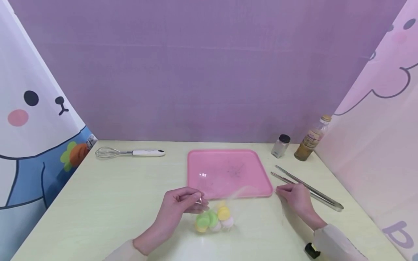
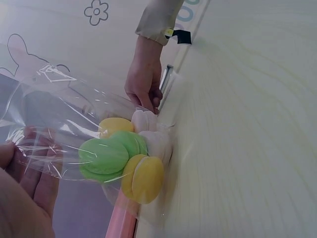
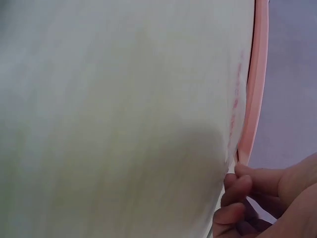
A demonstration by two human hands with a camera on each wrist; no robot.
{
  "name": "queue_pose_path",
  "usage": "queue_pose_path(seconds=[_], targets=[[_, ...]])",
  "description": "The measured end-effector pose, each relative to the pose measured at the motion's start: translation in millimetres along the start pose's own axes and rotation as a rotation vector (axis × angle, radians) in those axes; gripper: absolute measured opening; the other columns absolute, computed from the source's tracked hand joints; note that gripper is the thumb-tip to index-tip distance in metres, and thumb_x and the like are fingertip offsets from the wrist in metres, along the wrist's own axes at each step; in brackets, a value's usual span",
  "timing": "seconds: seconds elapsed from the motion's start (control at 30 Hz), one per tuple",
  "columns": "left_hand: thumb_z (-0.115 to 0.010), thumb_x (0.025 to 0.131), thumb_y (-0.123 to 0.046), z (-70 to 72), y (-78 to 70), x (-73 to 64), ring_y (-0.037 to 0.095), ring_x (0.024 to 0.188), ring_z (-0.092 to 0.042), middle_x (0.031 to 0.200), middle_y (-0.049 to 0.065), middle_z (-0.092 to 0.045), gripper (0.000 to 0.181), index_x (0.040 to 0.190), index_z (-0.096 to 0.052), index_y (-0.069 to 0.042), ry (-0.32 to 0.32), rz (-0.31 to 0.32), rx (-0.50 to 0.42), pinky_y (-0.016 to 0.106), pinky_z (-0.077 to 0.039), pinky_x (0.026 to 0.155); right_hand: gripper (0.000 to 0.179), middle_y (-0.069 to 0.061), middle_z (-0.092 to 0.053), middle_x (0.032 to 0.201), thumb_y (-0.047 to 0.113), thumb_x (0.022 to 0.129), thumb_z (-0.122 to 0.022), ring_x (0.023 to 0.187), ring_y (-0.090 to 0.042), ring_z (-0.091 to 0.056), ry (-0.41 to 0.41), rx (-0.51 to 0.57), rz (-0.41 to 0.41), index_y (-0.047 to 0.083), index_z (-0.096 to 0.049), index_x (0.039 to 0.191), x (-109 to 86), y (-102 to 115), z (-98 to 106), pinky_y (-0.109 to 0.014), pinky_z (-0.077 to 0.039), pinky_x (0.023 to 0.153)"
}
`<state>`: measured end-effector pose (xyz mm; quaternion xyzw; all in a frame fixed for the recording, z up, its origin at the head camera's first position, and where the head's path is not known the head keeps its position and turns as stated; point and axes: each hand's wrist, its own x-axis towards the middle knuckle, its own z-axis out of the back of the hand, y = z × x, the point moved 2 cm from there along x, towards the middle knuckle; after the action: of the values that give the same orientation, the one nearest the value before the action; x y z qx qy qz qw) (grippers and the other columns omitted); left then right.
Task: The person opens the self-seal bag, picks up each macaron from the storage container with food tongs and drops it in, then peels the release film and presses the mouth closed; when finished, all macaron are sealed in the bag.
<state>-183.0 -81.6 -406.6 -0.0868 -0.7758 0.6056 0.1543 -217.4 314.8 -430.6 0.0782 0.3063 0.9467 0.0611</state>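
My left hand [image 1: 183, 204] pinches the gathered end of a clear plastic bag between thumb and fingers. Inside that clear bag [image 2: 64, 114] are several macarons [image 2: 106, 156] in green, yellow and pale lilac, bunched at its far end close over the table. My right hand [image 1: 296, 199] is low at the right front corner of the pink tray [image 1: 225, 174], thumb and fingertips together. It pinches the edge of a thin clear plastic film [image 3: 237, 106] with red print, which lies along the tray's rim; much of the film blends into the table.
Metal tongs [image 1: 321, 195] lie just beyond the right hand. A small black-capped jar [image 1: 280, 146] and a corked bottle [image 1: 310, 141] of brown contents stand at the back right. A whisk [image 1: 140, 153] lies at the back left. Purple cloth [image 1: 209, 72] hangs behind the table.
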Motion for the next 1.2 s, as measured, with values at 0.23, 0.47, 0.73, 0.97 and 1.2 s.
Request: queue_pose_path(seconds=[0.23,0.47,0.73,0.97,1.2], targets=[[-0.069,0.097,-0.015,1.9,-0.1,-0.1,0.031,0.083,-0.075,0.092,0.021,-0.074,0.026,0.105,-0.068,0.010,-0.006,-0.002,0.007,0.046,-0.059,0.077,0.033,-0.016,-0.075,0.092,0.009,0.088,-0.075,0.073,-0.023,-0.064,0.027,0.012,-0.006,-0.006,-0.070,0.118,4.4,-2,-3,-0.026,-0.046,0.054],[-0.068,0.098,-0.015,5.4,1.1,0.2,0.030,0.083,-0.075,0.092,0.020,-0.074,0.027,0.105,-0.068,0.010,-0.013,-0.023,0.036,0.046,-0.060,0.076,0.046,-0.012,-0.072,0.089,0.000,0.086,-0.070,0.061,-0.016,-0.056,0.029,0.033,0.006,-0.013,-0.059,0.129,7.4,0,-3,-0.025,-0.045,0.047],[-0.068,0.098,-0.016,8.3,1.4,0.6,0.028,0.083,-0.075,0.094,0.020,-0.074,0.027,0.107,-0.068,0.010,-0.037,-0.039,0.055,0.044,-0.060,0.077,0.025,-0.006,-0.074,0.093,0.003,0.093,-0.067,0.077,-0.013,-0.065,-0.140,0.099,0.278,0.002,-0.072,0.117,-5.4,42,2,-0.023,-0.053,0.064],[-0.066,0.099,-0.014,7.8,2.4,1.4,0.029,0.085,-0.075,0.096,0.020,-0.074,0.028,0.108,-0.066,0.012,-0.035,-0.056,0.026,0.045,-0.059,0.079,0.036,-0.018,-0.067,0.119,-0.007,0.090,-0.070,0.101,-0.022,-0.064,0.248,0.552,0.648,-0.003,-0.065,0.126,-28.4,91,-5,-0.029,-0.055,0.084],[-0.066,0.099,-0.013,5.4,3.1,2.7,0.028,0.085,-0.075,0.096,0.019,-0.075,0.025,0.108,-0.067,0.011,-0.023,-0.075,0.027,0.045,-0.059,0.079,0.036,-0.013,-0.070,0.121,-0.003,0.089,-0.074,0.105,-0.024,-0.068,0.323,0.643,0.618,0.001,-0.068,0.125,-43.2,121,-12,-0.032,-0.057,0.085]])
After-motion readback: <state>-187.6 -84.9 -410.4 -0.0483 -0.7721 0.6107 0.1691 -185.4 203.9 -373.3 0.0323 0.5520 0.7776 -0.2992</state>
